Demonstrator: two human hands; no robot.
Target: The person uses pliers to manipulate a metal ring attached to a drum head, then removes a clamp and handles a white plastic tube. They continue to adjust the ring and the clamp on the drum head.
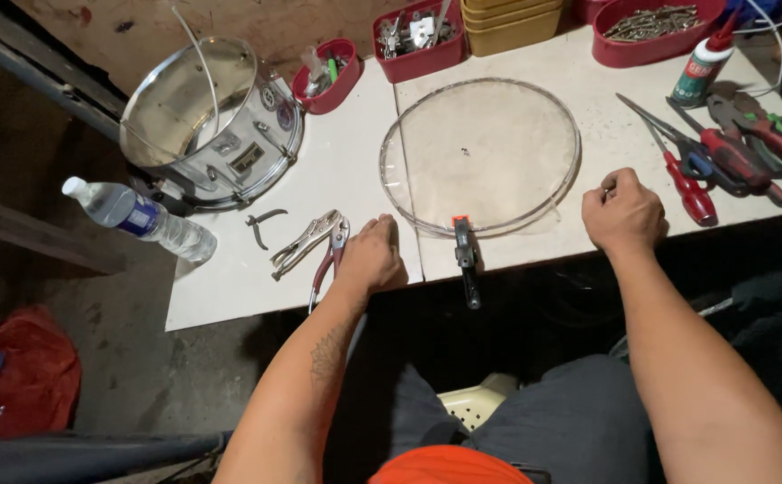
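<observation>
Lit from above and slightly ahead; brightest on the white surface [516, 242], falling off sharply toward the floor on the left and the lower right, both near black. Short soft shadows under the left hand [375, 255] and the right hand [622, 211]. Mild glare on the clear round drumhead [481, 152] and on the metal drum shell [203, 116]. Focus acceptable across the centre. Wide-angle bending of straight edges toward the corners. Grain in dark areas. Slight softness on forearms nearest the lens.
</observation>
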